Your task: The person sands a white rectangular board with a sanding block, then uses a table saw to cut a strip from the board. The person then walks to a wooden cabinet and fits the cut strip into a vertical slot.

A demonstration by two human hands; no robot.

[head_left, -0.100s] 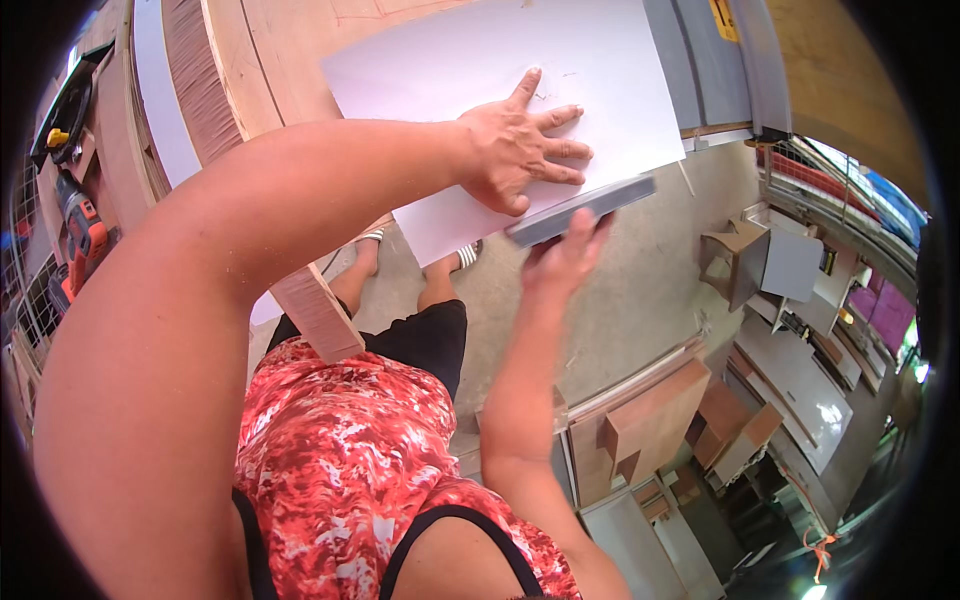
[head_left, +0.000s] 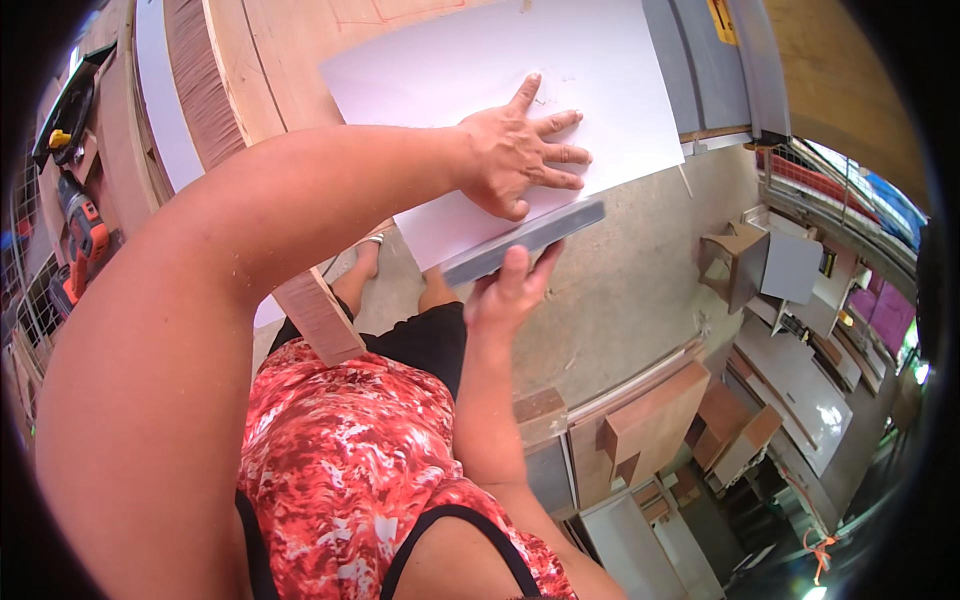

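My left hand [head_left: 525, 155] lies flat on a white sheet panel [head_left: 410, 95], fingers spread, pressing on its face near the near edge. In my right hand [head_left: 508, 295] is a long, narrow grey block, which looks like a sanding block [head_left: 525, 242]. I grip it from below, with thumb and fingers on its near side. The block runs along the panel's near edge, tilted up toward the right, and seems to touch that edge. Its underside and part of my right fingers are hidden.
The panel rests on a wooden workbench [head_left: 285, 60]. A wooden board end [head_left: 318, 315] juts out near my waist. To the left lies an orange and black power drill [head_left: 88, 232]. Grey surfaces [head_left: 675, 70] adjoin the panel's right side. Plywood pieces [head_left: 655, 410] stand on the floor at lower right.
My right hand has slid the sanding block leftward and nearer to me along the panel's edge. The left hand stays in place, and the panel has hardly shifted.
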